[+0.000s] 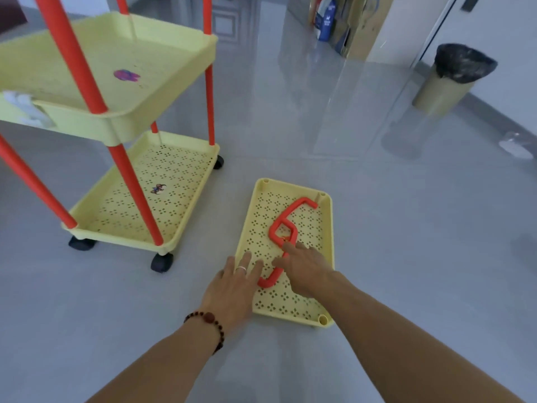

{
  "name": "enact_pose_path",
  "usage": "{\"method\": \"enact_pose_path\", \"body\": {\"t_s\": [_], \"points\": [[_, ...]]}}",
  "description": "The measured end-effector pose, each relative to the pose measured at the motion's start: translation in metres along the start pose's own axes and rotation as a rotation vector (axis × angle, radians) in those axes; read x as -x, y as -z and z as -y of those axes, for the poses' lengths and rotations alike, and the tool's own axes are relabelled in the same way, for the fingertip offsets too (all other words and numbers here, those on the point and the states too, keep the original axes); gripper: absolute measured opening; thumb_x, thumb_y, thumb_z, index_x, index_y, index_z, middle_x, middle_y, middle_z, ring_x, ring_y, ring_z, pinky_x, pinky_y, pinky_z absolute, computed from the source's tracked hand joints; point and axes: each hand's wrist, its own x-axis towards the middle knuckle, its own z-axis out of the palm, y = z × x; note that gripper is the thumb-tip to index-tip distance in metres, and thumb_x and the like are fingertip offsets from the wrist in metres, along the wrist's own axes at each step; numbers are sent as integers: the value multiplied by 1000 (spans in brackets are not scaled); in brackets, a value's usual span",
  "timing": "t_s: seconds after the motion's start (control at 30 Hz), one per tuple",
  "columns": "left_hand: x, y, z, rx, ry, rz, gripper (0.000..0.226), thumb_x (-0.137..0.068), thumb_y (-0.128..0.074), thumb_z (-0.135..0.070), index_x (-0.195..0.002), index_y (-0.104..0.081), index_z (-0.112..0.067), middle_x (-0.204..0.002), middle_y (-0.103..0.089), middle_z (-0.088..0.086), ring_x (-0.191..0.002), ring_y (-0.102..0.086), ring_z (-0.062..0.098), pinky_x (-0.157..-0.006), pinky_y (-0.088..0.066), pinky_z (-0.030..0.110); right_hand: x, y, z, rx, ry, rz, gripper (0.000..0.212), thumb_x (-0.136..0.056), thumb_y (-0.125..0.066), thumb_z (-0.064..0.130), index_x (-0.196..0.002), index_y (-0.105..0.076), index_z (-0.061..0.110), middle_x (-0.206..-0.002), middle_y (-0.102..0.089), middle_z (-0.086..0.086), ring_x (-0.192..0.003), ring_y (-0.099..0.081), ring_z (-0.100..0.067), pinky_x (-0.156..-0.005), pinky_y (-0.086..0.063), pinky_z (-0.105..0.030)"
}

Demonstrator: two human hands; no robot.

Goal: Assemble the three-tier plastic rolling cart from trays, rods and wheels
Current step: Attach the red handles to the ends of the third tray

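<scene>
From the head camera I see both hands reaching down to the loose third tray (327, 228), which lies flat on the grey floor (406, 228) at about 6 o'clock in the view, its corner sockets unfilled. The left hand (232, 286), ring and bead bracelet showing, lies with fingers straight over the tray's near-left rim, holding nothing. The right hand (305, 266) hovers over the two red handles (283, 228) lying linked inside the tray; its fingers look extended toward them, but I cannot tell whether they have closed on a handle, since the hand hides the contact. At 10 o'clock stands the partly built cart (122, 141): a bottom tray (174, 175) on black wheels (162, 262), red rods (130, 181) rising through a middle tray (162, 53), and further rods continuing up out of frame. My reading is that two tiers and the wheels are done; what remains is emptying the third tray, seating it on the upper rods and fitting the handles. At 2 o'clock a lined bin (453, 80) stands well apart against the wall.
</scene>
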Motion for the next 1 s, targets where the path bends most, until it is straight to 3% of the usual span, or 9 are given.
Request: {"method": "enact_pose_path", "body": {"t_s": [0.2, 0.3, 0.4, 0.47, 0.53, 0.63, 0.73, 0.9, 1.0], "points": [[-5, -6, 22, 43, 17, -39, 88, -91, -51, 2, -152, 12, -7, -160, 13, 17, -149, 6, 28, -118, -18, 32, -14, -18, 17, 155, 134, -95, 39, -90, -57, 12, -128, -49, 16, -129, -51, -9, -123, -43, -29, -106, -32, -43], [-1, -2, 43, 36, 5, -13, 92, -89, -54, 4, -152, 12, -10, -161, 13, 14, -150, 4, 24, -116, -22, 29, -9, -14, 15, 79, 220, -272, 32, -92, -51, 7, -123, -48, 15, -114, -61, -9, -113, -52, -30, -110, -31, -46], [8, 4, 65, -92, -51, 50, 89, -89, -46, 8, -152, 13, -13, -160, 14, 16, -150, -2, 25, -112, -26, 26, -2, 9, 7, -263, 227, -517, 13, -96, -47, 12, -108, -49, 16, -91, -65, -7, -86, -60, -30, -93, -46, -47], [12, 6, 74, -240, -110, 99, 88, -90, -42, 10, -152, 14, -15, -159, 18, 17, -149, 3, 27, -115, -22, 29, 5, 28, -3, -621, 149, -474, 15, -100, -42, 18, -114, -47, 19, -90, -64, -6, -74, -60, -27, -76, -52, -44], [12, 7, 79, -337, -147, 124, 88, -91, -43, 10, -152, 14, -17, -158, 22, 19, -149, 8, 30, -118, -17, 36, 11, 44, -18, -1028, 47, -404, 33, -101, -42, 17, -131, -44, 30, -104, -62, -8, -77, -64, -30, -77, -57, -48], [6, 9, 67, -383, -156, 90, 75, -96, -37, -1, -153, 11, -15, -159, 17, 20, -148, 10, 33, -121, -7, 46, 23, 61, -47, -1431, -130, -433, 32, -103, -44, 14, -135, -44, 18, -98, -62, -16, -76, -64, -26, -73, -60, -36], [-11, 6, 33, -203, -146, -22, 62, -102, -29, -25, -154, 4, -15, -163, 4, 11, -149, 6, 28, -120, -3, 45, 36, 62, -77, -1516, -230, -426, 26, -104, -46, 22, -130, -47, 24, -91, -62, -16, -73, -64, -25, -56, -58, -26], [-51, -6, -25, 51, -163, 16, 99, -88, -51, -62, -153, 12, -22, -163, 5, 5, -149, 8, 28, -120, -4, 48, 40, 45, -114, -1352, -331, -391, 9, -103, -46, 30, -107, -53, 34, -78, -67, -11, -61, -65, -23, -74, -61, -45], [-69, -14, -39, 85, -134, 57, 120, -74, -63, -70, -151, 17, -26, -163, 8, 4, -148, 12, 29, -119, -3, 55, 39, 32, -128, -1314, -375, -406, 15, -103, -45, 31, -109, -58, 25, -78, -61, -9, -62, -57, -19, -73, -59, -43]]}}
